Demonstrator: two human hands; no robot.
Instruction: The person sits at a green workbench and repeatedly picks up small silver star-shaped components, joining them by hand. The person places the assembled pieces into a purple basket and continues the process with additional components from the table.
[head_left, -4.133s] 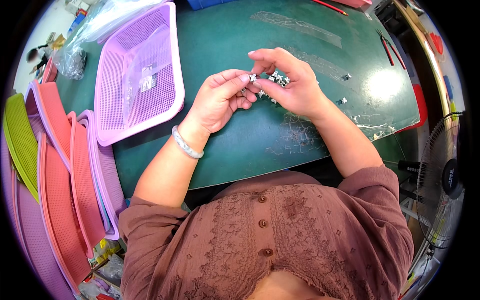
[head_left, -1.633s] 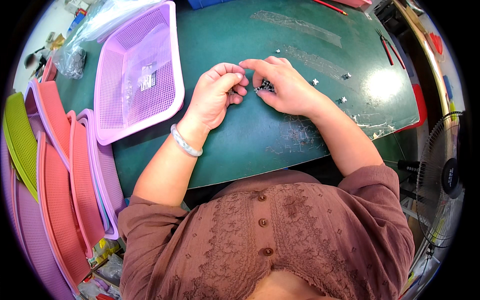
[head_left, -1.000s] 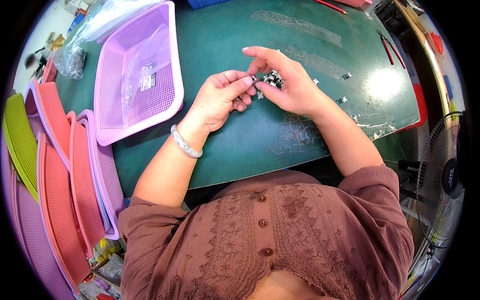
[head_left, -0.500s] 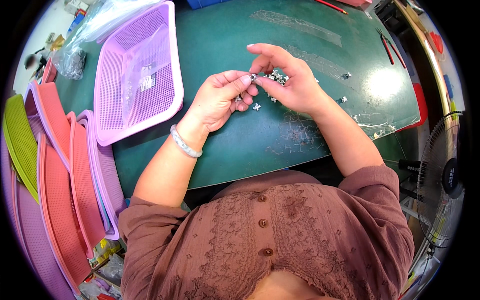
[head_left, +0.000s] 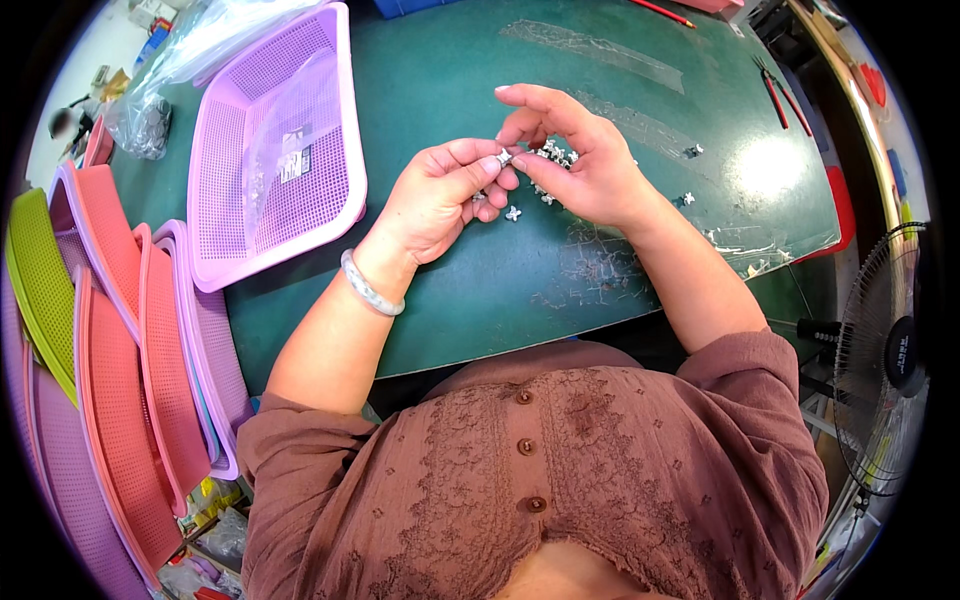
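Silvery small fittings (head_left: 548, 160) sit bunched in my right hand (head_left: 585, 165) while my left hand (head_left: 445, 195) has come back up, pinching 1 piece (head_left: 504, 157) above the green bench (head_left: 480, 290), so fitting goes on.

The small silver pieces (head_left: 548, 160) bunched in the right hand (head_left: 585, 165) are mostly hidden by its fingers and too small to identify. The bit pinched in the left hand (head_left: 440, 195) grip is also too tiny to make out. The fan (head_left: 885, 360) is cut off by the picture's rim.
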